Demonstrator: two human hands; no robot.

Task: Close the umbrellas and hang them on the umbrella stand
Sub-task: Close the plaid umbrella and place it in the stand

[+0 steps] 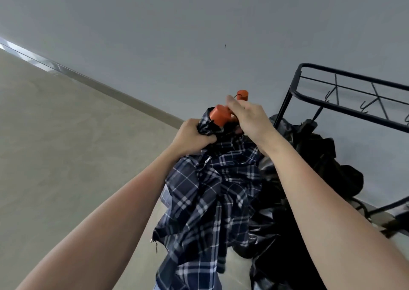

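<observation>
Left hand (192, 138) clenched on gathered fabric of plaid umbrella (210, 192), just below its orange handle (221, 115). Right hand (249, 117) closed around handle area, fingers partly hidden behind it. Plaid umbrella folded, canopy loose, hanging down between forearms. Black umbrella (309, 156) beside plaid one, under black metal stand (345, 86) with hooks, against grey wall (199, 23).

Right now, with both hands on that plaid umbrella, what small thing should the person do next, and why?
Probably gather the loose cloth tighter around the shaft. The plaid umbrella is collapsed but its fabric hangs in untidy folds. The left hand bunches cloth below the orange handle, and the right hand has its grip beside that handle. The black stand with its hooks waits just to the right.
</observation>
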